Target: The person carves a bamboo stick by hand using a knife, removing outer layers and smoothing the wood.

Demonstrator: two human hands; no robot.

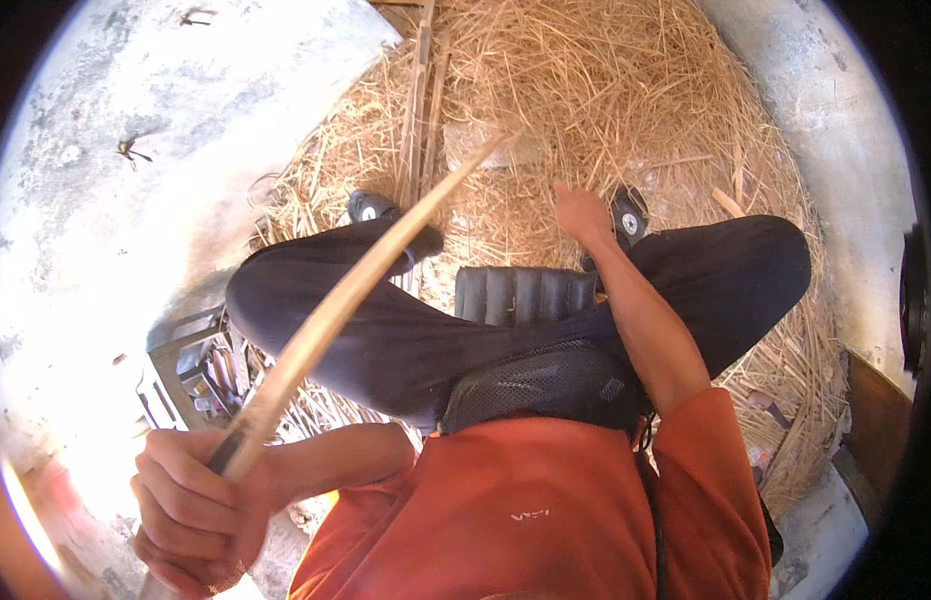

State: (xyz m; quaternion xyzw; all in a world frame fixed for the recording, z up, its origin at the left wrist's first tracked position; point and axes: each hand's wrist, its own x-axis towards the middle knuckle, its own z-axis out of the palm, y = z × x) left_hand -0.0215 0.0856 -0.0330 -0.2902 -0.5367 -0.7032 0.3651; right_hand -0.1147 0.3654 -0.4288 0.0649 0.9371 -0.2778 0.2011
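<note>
gripping a bamboo strip [355,285] in your left fist [195,500], your right hand [582,213] reaches over the straw [605,100], fingers loosely curled, holding nothing.

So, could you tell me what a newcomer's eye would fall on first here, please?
First, the long pale cane strip running diagonally from the left hand, which grips it at lower left, up toward the centre. Behind it, a wide heap of straw fills the upper middle, where the right hand reaches out above the person's dark-trousered knees.
</note>
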